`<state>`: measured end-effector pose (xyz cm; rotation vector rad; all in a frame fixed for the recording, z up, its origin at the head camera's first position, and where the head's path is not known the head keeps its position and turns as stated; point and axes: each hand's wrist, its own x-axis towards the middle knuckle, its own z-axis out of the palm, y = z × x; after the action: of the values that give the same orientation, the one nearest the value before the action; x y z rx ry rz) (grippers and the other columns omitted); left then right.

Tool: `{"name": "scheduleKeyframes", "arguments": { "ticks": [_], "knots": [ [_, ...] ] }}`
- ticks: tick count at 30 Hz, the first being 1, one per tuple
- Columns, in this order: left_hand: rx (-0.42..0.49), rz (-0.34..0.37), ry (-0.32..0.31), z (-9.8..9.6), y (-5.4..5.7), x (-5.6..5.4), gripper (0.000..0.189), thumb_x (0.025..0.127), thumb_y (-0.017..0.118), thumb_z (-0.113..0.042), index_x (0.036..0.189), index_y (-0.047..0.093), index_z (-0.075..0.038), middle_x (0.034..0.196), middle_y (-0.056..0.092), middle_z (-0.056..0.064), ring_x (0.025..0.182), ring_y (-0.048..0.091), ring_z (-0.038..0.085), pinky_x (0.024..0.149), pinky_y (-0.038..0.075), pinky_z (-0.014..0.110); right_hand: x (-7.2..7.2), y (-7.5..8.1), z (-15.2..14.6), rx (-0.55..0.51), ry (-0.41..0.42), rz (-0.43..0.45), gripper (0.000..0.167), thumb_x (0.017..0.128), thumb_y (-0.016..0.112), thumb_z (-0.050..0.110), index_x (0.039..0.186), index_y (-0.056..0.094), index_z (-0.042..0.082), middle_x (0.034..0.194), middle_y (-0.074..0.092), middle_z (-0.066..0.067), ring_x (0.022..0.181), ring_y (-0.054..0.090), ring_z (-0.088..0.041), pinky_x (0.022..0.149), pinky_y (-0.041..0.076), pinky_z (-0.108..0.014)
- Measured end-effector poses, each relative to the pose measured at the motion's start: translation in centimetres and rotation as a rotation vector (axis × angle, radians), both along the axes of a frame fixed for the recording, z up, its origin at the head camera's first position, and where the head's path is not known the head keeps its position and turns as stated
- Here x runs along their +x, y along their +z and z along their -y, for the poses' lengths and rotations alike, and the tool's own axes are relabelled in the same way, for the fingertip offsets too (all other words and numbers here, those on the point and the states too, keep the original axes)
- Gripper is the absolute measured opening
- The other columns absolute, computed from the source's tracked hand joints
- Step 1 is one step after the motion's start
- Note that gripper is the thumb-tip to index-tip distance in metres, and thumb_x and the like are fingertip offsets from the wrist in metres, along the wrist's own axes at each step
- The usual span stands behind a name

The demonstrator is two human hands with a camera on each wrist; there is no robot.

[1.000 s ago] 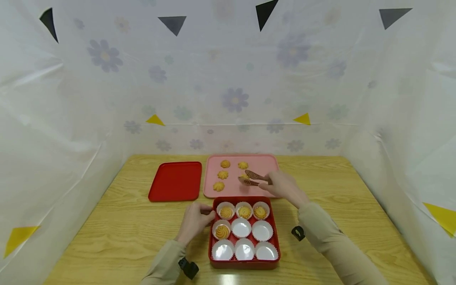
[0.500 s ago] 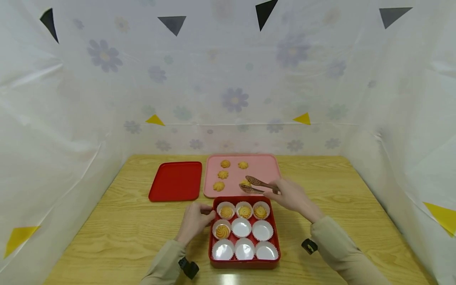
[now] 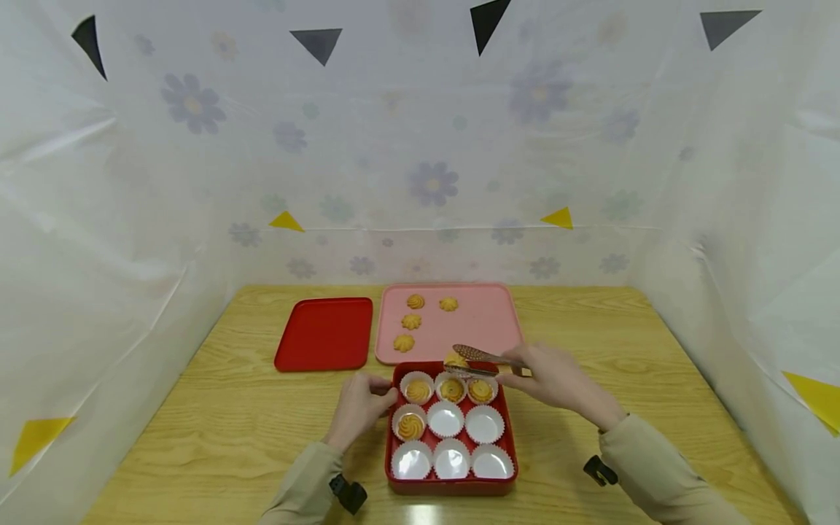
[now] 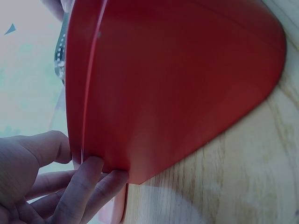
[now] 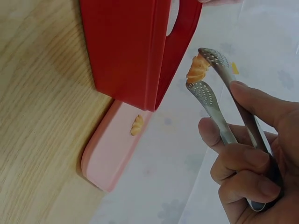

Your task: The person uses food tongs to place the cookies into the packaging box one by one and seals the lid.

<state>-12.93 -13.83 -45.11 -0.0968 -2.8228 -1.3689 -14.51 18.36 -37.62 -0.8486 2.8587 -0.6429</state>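
Mid-transfer, apparently, cookie [image 5: 198, 70] and tongs [image 5: 205, 94] were held by the right hand [image 3: 561, 379], the box [image 3: 453, 488] (ten-o'clock edge) by the left hand [image 3: 357, 407]; lowering seemed needed.

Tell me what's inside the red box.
Nine white cups; four hold a cookie each, five look empty. The tongs hide part of the back row; what lies under the cups is covered.

Ridged golden cookie [image 5: 198, 70]; perforated tongs [image 5: 216, 112] clasp it.
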Motion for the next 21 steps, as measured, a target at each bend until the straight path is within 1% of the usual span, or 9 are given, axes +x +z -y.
{"name": "scheduleKeyframes", "arguments": {
  "ticks": [3,6,8,11,13,16,17,19,21],
  "knots": [
    [-0.003,-0.003,0.002,0.0,-0.02,-0.04,0.014,0.082,0.075,-0.008,0.093,0.08,-0.002,0.089,0.079,0.009,0.076,0.062,0.012,0.065,0.05,0.024,0.35,0.09,0.02,0.008,0.027,0.033,0.011,0.095,0.068,0.032,0.096,0.073,0.023,0.069,0.055,0.012,0.056,0.038,-0.001,0.051,0.031,-0.02],
    [-0.008,-0.008,0.004,0.0,-0.03,-0.05,0.014,0.082,0.075,-0.008,0.093,0.08,-0.002,0.089,0.079,0.009,0.077,0.063,0.012,0.067,0.051,0.024,0.51,0.05,0.04,0.005,0.067,0.048,0.009,0.095,0.068,0.032,0.098,0.073,0.024,0.072,0.057,0.015,0.058,0.04,-0.001,0.052,0.033,-0.02],
    [-0.014,-0.013,0.005,-0.02,-0.02,-0.06,0.013,0.082,0.075,-0.008,0.092,0.08,-0.002,0.089,0.079,0.009,0.079,0.063,0.012,0.068,0.051,0.024,0.55,-0.01,0.01,0.009,0.103,0.048,0.007,0.095,0.068,0.033,0.095,0.071,0.026,0.07,0.055,0.015,0.059,0.04,0.0,0.053,0.033,-0.019],
    [-0.019,-0.016,0.007,-0.04,0.0,-0.04,0.013,0.081,0.075,-0.008,0.092,0.08,-0.002,0.089,0.079,0.009,0.079,0.064,0.012,0.069,0.05,0.024,0.57,-0.14,-0.06,0.029,0.16,0.041,0.01,0.094,0.068,0.035,0.087,0.066,0.028,0.069,0.051,0.016,0.06,0.039,0.002,0.055,0.033,-0.019],
    [-0.018,-0.013,0.007,-0.06,0.02,-0.02,0.013,0.081,0.075,-0.008,0.092,0.08,-0.002,0.089,0.079,0.009,0.079,0.063,0.012,0.068,0.05,0.024,0.6,-0.21,-0.07,0.039,0.191,0.038,0.009,0.094,0.069,0.036,0.094,0.07,0.028,0.069,0.049,0.016,0.06,0.037,0.002,0.055,0.033,-0.018],
    [-0.014,-0.005,0.009,-0.09,0.07,0.03,0.014,0.082,0.075,-0.008,0.093,0.08,-0.002,0.089,0.079,0.009,0.078,0.063,0.012,0.067,0.05,0.024,0.67,-0.24,-0.03,0.059,0.226,0.027,0.019,0.094,0.069,0.036,0.11,0.074,0.027,0.073,0.052,0.017,0.062,0.041,0.003,0.055,0.035,-0.018],
    [-0.013,-0.003,0.01,-0.1,0.1,0.05,0.014,0.082,0.075,-0.008,0.093,0.08,-0.002,0.089,0.079,0.009,0.078,0.063,0.012,0.067,0.05,0.024,0.69,-0.26,0.0,0.068,0.237,0.019,0.021,0.094,0.069,0.036,0.112,0.074,0.026,0.074,0.053,0.017,0.063,0.041,0.003,0.055,0.036,-0.018],
    [-0.015,-0.003,0.01,-0.12,0.15,0.08,0.014,0.082,0.075,-0.008,0.093,0.08,-0.002,0.09,0.079,0.009,0.078,0.062,0.012,0.068,0.05,0.024,0.74,-0.28,0.12,0.088,0.255,0.013,0.019,0.093,0.07,0.035,0.11,0.074,0.027,0.075,0.054,0.017,0.064,0.043,0.003,0.056,0.037,-0.018],
    [-0.015,-0.006,0.009,-0.12,0.18,0.1,0.014,0.081,0.075,-0.008,0.093,0.08,-0.002,0.09,0.079,0.009,0.079,0.062,0.012,0.068,0.05,0.024,0.76,-0.32,0.28,0.104,0.265,0.008,0.012,0.093,0.071,0.032,0.103,0.073,0.027,0.074,0.054,0.017,0.064,0.043,0.003,0.056,0.037,-0.018]
  ]
}}
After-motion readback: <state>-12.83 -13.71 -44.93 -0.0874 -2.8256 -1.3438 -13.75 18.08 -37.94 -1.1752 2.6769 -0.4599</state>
